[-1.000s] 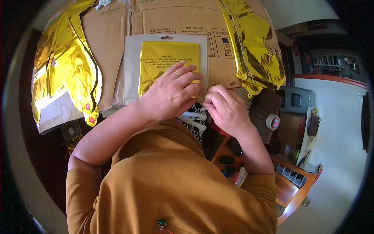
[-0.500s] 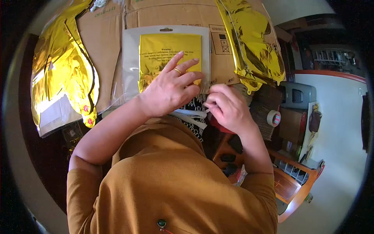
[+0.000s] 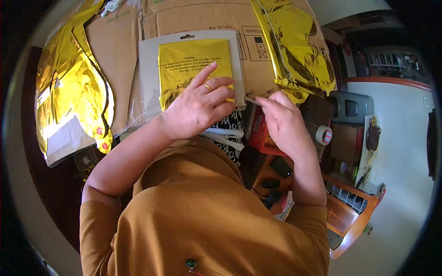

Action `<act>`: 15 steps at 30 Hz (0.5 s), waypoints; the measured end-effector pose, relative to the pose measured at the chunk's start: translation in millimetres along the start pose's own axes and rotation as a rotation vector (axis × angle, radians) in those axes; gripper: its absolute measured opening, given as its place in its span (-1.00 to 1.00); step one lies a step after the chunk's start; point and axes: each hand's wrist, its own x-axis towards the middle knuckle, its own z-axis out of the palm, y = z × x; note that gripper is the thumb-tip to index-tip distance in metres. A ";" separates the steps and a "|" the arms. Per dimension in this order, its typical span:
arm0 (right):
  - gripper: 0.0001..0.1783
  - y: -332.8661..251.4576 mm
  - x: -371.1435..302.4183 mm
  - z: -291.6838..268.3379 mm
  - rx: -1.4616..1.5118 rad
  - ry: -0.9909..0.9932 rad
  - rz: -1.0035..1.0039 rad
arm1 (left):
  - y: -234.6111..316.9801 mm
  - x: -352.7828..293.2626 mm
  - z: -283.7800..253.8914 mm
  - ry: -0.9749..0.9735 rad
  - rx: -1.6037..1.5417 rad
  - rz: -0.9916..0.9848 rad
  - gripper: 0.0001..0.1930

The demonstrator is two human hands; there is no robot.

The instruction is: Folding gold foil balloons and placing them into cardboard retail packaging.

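While the left hand (image 3: 199, 105), loosely spread and gripping nothing visible, lies over one hang-hole pouch (image 3: 149, 71) at the right hand's (image 3: 286, 123) ten o'clock, that farther hand pinches one narrow pale strip (image 3: 251, 100) angled ten-to-four, two gold foil balloon bundles (image 3: 76, 87) flanking the pouch towards nine and three.

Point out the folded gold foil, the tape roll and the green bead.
Folded gold foil (image 3: 193, 53), head view: upper middle.
Tape roll (image 3: 320, 135), head view: pale side.
Green bead (image 3: 190, 263), head view: centre.
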 end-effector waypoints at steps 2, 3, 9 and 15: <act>-0.74 -2.1 2.2 0.4 -0.007 -0.006 -0.019 | 1.2 1.8 -0.7 0.001 0.006 0.014 -0.82; -0.75 -5.5 3.1 -1.9 -0.005 -0.023 -0.037 | 3.1 1.7 -2.0 0.004 0.014 0.019 -0.82; -0.77 -13.4 4.4 -9.3 -0.047 -0.076 -0.013 | 5.2 1.2 -0.5 0.013 0.058 0.027 -0.82; -0.77 -16.6 4.1 -8.2 -0.076 -0.065 -0.018 | 5.1 1.8 -1.2 -0.043 0.021 0.010 -0.74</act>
